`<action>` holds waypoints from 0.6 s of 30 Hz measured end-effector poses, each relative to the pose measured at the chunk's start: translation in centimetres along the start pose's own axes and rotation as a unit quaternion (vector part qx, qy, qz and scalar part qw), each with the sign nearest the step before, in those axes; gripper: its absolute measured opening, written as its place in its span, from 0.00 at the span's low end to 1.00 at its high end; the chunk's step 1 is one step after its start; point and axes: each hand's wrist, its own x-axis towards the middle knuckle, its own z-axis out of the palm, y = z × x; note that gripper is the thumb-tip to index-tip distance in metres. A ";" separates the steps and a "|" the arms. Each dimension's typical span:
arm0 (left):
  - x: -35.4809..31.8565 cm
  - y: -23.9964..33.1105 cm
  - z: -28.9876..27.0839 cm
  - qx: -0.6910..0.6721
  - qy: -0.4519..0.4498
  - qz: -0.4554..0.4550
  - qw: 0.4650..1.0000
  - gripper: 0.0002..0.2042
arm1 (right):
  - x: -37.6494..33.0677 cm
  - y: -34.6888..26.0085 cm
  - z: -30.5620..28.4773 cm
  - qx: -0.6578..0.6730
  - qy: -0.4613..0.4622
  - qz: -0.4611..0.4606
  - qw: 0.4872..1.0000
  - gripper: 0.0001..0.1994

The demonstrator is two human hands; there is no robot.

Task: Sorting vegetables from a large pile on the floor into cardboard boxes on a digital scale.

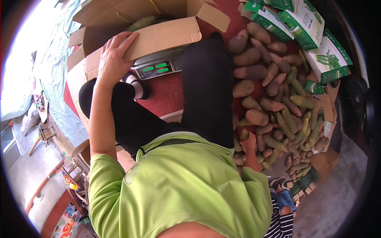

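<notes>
My left hand (pixel 115 51) holds the near flap of an open cardboard box (pixel 164 37) at the upper left, fingers laid over its edge. Inside the box a long green vegetable (pixel 142 23) shows. Under the box is a weighing scale (pixel 158 69) with lit green displays. At my right side, my right hand (pixel 249 143) reaches down into a heap, its fingers around a greenish-brown vegetable (pixel 244 135). The heap mixes brownish-red, sweet-potato-like tubers (pixel 256 117) with long green vegetables (pixel 302 101).
Green and white printed cartons (pixel 301 23) stand behind the heap at the upper right. A red floor covering (pixel 162 95) lies between my legs. Another person in striped clothing (pixel 281 222) is at the lower right. Wooden stools (pixel 77 174) and pale blue plastic sheeting (pixel 55 67) are on the left.
</notes>
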 end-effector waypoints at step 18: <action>-0.3 -0.1 -1.4 -0.075 0.000 -0.003 0.997 0.31 | -0.9 -25.7 -30.7 0.514 0.155 -0.355 0.765 0.33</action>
